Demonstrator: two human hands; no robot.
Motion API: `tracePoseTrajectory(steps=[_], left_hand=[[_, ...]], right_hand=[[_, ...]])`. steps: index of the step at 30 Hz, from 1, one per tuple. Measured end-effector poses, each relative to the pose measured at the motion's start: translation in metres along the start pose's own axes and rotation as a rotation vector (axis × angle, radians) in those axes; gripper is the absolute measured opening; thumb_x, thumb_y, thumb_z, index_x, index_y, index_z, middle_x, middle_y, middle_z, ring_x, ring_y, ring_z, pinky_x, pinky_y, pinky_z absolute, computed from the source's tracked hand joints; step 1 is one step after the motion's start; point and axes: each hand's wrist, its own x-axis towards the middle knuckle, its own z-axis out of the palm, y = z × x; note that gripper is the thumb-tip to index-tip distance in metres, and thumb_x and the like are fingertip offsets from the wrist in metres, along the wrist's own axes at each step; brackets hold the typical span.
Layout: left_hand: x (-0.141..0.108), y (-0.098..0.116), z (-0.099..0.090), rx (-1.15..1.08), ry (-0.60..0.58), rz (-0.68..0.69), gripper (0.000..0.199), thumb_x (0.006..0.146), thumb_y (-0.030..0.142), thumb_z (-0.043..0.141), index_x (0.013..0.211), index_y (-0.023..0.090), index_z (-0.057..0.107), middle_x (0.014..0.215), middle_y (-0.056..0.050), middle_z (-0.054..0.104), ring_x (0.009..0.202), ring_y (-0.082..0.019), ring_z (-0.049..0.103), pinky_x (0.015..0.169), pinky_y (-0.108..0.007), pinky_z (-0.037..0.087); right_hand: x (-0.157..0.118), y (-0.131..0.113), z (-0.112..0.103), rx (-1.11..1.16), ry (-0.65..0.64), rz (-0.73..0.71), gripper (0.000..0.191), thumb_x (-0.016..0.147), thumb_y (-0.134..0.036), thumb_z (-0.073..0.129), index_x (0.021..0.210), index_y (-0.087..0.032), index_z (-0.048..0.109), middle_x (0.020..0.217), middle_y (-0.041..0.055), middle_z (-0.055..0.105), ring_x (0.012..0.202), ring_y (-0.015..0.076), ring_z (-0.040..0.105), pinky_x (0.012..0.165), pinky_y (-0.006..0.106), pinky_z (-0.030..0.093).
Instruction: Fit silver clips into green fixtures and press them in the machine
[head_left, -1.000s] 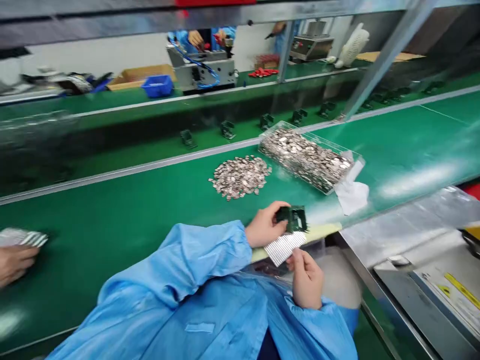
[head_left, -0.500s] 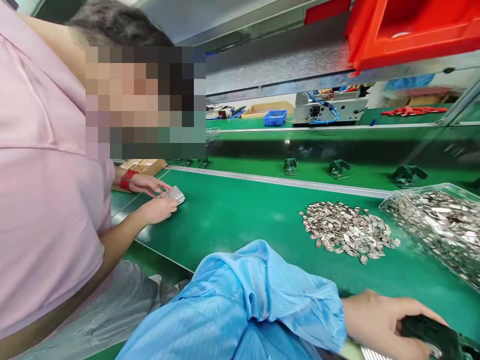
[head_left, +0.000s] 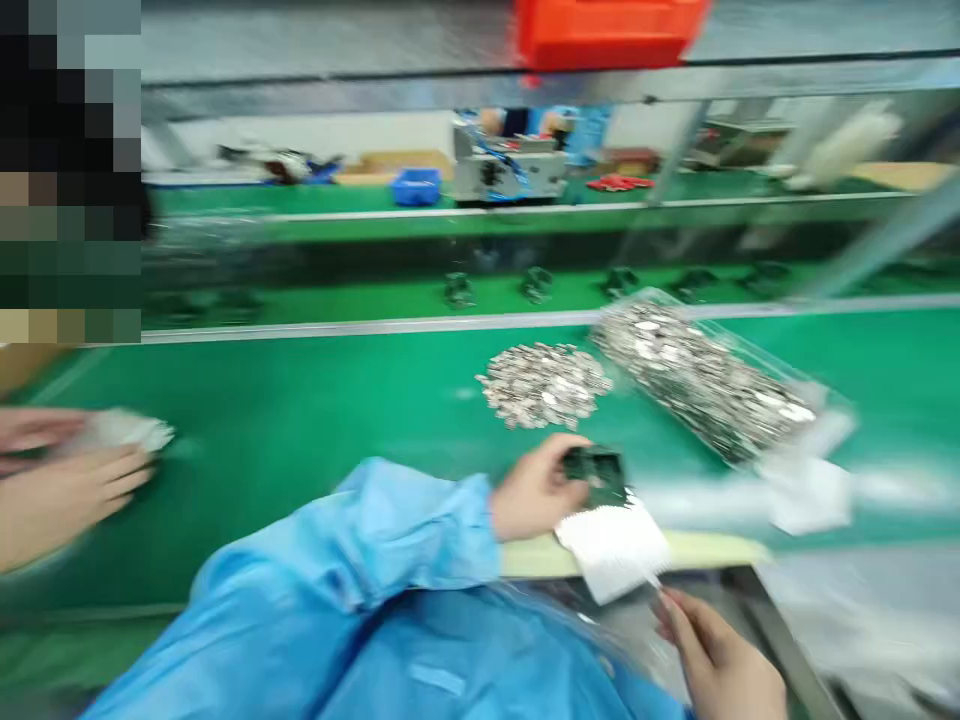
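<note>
My left hand (head_left: 538, 492), in a blue sleeve, is closed around a small dark plastic block (head_left: 596, 474) with an open hollow in it. Just below the block is a white ribbed piece (head_left: 616, 545), its lower corner hanging past the bench edge. At the lower right, the fingers of my right hand (head_left: 716, 650) pinch a thin pointed tool (head_left: 660, 590). Its tip reaches the corner of the white piece; blur hides its exact kind. Beyond my left hand lies a pile of small metal parts (head_left: 544, 385) on the green bench.
A clear tray (head_left: 705, 385) of similar metal parts stands to the right of the pile. A co-worker's hands (head_left: 82, 490) hold a whitish piece at the far left. Several dark blocks (head_left: 536, 285) line the strip behind. A red bin (head_left: 611, 35) sits above.
My view has swung to the right, so the co-worker has slid toward the left edge. My right hand with the thin tool has come into view; my left hand still holds the block.
</note>
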Motion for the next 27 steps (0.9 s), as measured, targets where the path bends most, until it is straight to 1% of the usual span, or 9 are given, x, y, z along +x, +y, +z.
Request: tracePoseTrajectory(steps=[2,4,6,9,12,15,19,23,27], left_hand=[[-0.013,0.001,-0.017,-0.009,-0.021,0.056,0.038,0.083,0.021,0.063,0.120,0.017,0.053,0.107,-0.008,0.064,0.094,-0.017,0.064,0.085,-0.029,0.054],[-0.021,-0.005,-0.027,0.016,-0.061,0.083,0.033,0.088,0.023,0.059,0.120,0.019,0.051,0.108,-0.007,0.064,0.097,-0.017,0.063,0.088,-0.028,0.052],[-0.027,-0.010,-0.028,0.077,-0.094,0.093,0.033,0.091,0.026,0.057,0.123,0.020,0.051,0.107,-0.006,0.064,0.096,-0.016,0.062,0.085,-0.027,0.052],[-0.035,-0.012,-0.023,0.162,-0.126,0.113,0.034,0.093,0.029,0.055,0.126,0.021,0.050,0.102,-0.006,0.064,0.090,-0.016,0.062,0.077,-0.025,0.051],[-0.035,-0.010,-0.021,0.199,-0.137,0.154,0.032,0.095,0.030,0.052,0.125,0.021,0.050,0.097,-0.005,0.064,0.082,-0.015,0.061,0.070,-0.023,0.050],[-0.034,-0.008,-0.023,0.224,-0.137,0.193,0.031,0.095,0.030,0.051,0.124,0.021,0.050,0.098,-0.005,0.064,0.075,-0.013,0.060,0.066,-0.022,0.048],[-0.037,-0.005,-0.023,0.246,-0.170,0.221,0.032,0.095,0.028,0.051,0.126,0.022,0.049,0.097,-0.004,0.065,0.069,-0.012,0.059,0.063,-0.021,0.047],[-0.041,-0.003,-0.022,0.237,-0.210,0.231,0.033,0.095,0.023,0.048,0.128,0.023,0.047,0.093,-0.004,0.067,0.070,-0.013,0.062,0.063,-0.022,0.049],[-0.041,-0.002,-0.022,0.302,-0.188,0.311,0.033,0.093,0.017,0.049,0.125,0.023,0.048,0.096,-0.003,0.067,0.066,-0.011,0.059,0.060,-0.020,0.046]], right_hand=[[-0.019,-0.023,-0.017,0.182,0.178,0.017,0.035,0.081,-0.055,0.062,0.089,-0.023,0.076,0.075,0.0050,0.075,0.066,0.0258,0.072,0.058,0.032,0.057],[-0.027,-0.055,-0.020,0.269,0.285,-0.140,0.021,0.085,-0.041,0.066,0.089,-0.024,0.076,0.084,0.0053,0.073,0.075,0.0224,0.069,0.068,0.031,0.056],[-0.025,-0.087,-0.012,0.307,0.358,-0.289,0.010,0.086,-0.030,0.068,0.088,-0.025,0.076,0.091,0.0057,0.069,0.085,0.0214,0.066,0.075,0.032,0.054],[-0.016,-0.116,0.010,0.338,0.409,-0.357,0.007,0.087,-0.022,0.066,0.088,-0.024,0.074,0.108,0.0081,0.063,0.102,0.0230,0.061,0.088,0.037,0.051],[-0.008,-0.125,0.029,0.357,0.421,-0.384,0.008,0.087,-0.017,0.065,0.088,-0.023,0.071,0.117,0.0089,0.060,0.111,0.0245,0.058,0.093,0.041,0.048],[-0.004,-0.126,0.040,0.364,0.415,-0.410,0.008,0.086,-0.016,0.066,0.089,-0.023,0.069,0.121,0.0088,0.058,0.113,0.0250,0.056,0.092,0.041,0.047],[-0.003,-0.127,0.045,0.320,0.414,-0.398,0.004,0.087,-0.018,0.066,0.088,-0.022,0.067,0.123,0.0090,0.056,0.113,0.0245,0.055,0.090,0.039,0.046],[-0.006,-0.130,0.047,0.314,0.423,-0.374,0.007,0.087,-0.015,0.063,0.087,-0.022,0.066,0.122,0.0091,0.055,0.112,0.0236,0.055,0.087,0.037,0.046],[-0.007,-0.131,0.047,0.422,0.395,-0.302,0.006,0.085,-0.019,0.064,0.080,-0.022,0.063,0.122,0.0082,0.056,0.116,0.0248,0.053,0.095,0.039,0.042]])
